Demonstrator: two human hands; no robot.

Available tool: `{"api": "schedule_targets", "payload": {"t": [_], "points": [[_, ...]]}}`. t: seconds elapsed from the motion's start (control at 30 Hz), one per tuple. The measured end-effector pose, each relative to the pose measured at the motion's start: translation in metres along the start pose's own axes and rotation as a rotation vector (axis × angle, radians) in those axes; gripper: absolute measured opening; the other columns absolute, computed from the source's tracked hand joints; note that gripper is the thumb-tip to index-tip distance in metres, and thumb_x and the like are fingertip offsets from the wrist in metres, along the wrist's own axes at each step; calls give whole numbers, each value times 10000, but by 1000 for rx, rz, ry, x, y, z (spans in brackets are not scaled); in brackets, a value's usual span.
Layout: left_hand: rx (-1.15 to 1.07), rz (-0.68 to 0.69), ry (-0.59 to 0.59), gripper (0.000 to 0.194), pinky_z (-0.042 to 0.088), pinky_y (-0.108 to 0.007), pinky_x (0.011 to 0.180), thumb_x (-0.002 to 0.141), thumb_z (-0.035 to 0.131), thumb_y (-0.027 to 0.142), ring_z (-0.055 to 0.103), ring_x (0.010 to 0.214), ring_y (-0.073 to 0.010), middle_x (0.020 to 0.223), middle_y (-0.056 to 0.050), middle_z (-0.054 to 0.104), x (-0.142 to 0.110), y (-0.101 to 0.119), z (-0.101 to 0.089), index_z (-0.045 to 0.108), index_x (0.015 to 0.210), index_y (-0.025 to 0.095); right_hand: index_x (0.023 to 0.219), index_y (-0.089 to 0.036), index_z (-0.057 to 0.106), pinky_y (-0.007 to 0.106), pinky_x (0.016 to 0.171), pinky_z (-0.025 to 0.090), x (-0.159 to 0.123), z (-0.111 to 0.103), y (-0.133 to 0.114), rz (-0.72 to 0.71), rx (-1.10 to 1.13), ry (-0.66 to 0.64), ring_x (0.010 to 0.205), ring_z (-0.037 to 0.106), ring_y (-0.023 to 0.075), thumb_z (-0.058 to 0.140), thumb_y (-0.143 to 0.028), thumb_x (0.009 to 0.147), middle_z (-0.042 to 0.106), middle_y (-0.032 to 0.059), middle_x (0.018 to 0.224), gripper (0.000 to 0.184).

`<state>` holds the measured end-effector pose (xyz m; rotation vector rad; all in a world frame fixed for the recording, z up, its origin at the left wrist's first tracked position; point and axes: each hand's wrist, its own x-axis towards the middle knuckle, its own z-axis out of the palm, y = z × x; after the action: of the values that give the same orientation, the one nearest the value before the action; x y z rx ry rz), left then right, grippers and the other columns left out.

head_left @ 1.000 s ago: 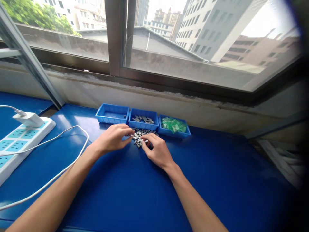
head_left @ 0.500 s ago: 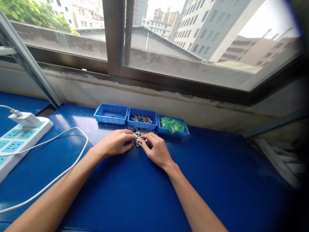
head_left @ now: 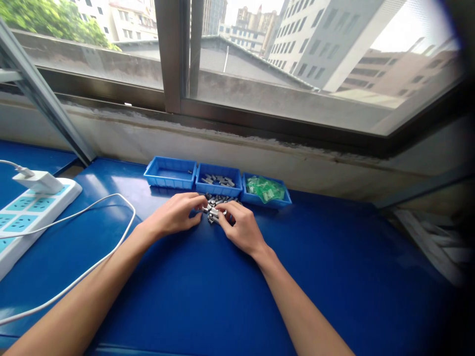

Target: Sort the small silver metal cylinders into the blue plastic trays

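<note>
We list left hand (head_left: 178,216) and right hand (head_left: 242,228), curled, picking among parts (head_left: 214,212), grips unclear, bin (head_left: 215,190) at twelve o'clock, fine pinching needed.

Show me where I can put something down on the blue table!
Bare table lies right of the right hand and between the arms. It's crowded at the metal pieces by the left hand, the bins behind, and the white cable and power strip leftward.

My only view looked from the person's head, forward and steeply down over the nearby blue table (head_left: 208,291), left hand (head_left: 178,213) and right hand (head_left: 243,226), with the window (head_left: 172,59) beyond.
</note>
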<state>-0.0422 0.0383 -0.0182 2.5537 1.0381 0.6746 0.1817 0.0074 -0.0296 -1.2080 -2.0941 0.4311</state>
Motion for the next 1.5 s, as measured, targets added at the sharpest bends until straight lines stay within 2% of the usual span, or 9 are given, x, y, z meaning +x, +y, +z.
{"api": "schedule_targets", "payload": {"t": [0.17,0.33,0.57,0.7,0.8,0.87,1.03,1.17,1.5], "points": [[-317,-44,98,220,515,-277,773,848,596,173,631,779,-143,869,-8,658,3,2,0,558,1063,204,1028,-215,680,299,752,507,1,0,-3,20,53,24,753,637,159,570,-190,920,715,41,991,156],[-664,-126,106,202,527,-286,803,925,581,287,630,827,-142,900,-27,637,4,8,-2,520,1095,198,1008,-212,687,299,728,500,2,-1,-5,25,76,36,773,640,170,577,-186,915,712,38,936,147],[-741,-184,141,235,525,-289,790,913,612,352,623,820,-148,897,-33,643,5,4,-4,513,1064,203,1023,-220,688,306,728,511,1,0,-4,26,85,26,735,631,162,570,-191,916,716,38,947,162],[-572,-255,327,222,538,-291,771,905,605,362,650,833,-163,899,-40,670,9,-6,-9,535,1041,201,1013,-219,687,315,741,516,1,1,-5,19,81,22,742,635,167,565,-196,917,718,42,943,157],[-210,-313,574,158,537,-301,778,915,574,319,662,836,-168,930,-51,685,8,-20,-19,598,1006,192,1002,-221,687,313,738,517,1,2,-5,17,82,28,763,648,175,560,-192,917,713,41,923,156],[-1,-341,647,138,530,-309,768,920,554,280,650,785,-163,917,-53,684,5,-31,-25,630,985,185,1000,-221,687,309,739,520,0,3,-5,16,77,23,778,657,178,562,-189,916,715,40,923,154],[168,-386,640,178,515,-337,783,922,528,233,639,774,-183,911,-68,703,-1,-50,-24,673,1003,169,1011,-220,687,312,767,525,-1,4,-5,1,40,-6,853,676,189,562,-180,918,724,48,996,161],[244,-336,583,221,499,-398,873,927,526,261,633,874,-225,929,-73,732,-1,-52,-18,714,1012,182,1037,-220,685,310,774,533,-2,4,-6,-28,-7,-16,894,683,198,549,-179,927,720,56,1016,180],[169,-245,521,257,508,-394,887,902,590,363,653,890,-218,937,-71,757,-5,-52,-24,772,908,181,1060,-210,687,352,840,540,0,11,-10,-148,-184,-86,925,661,221,547,-221,949,689,90,1007,179]]}}
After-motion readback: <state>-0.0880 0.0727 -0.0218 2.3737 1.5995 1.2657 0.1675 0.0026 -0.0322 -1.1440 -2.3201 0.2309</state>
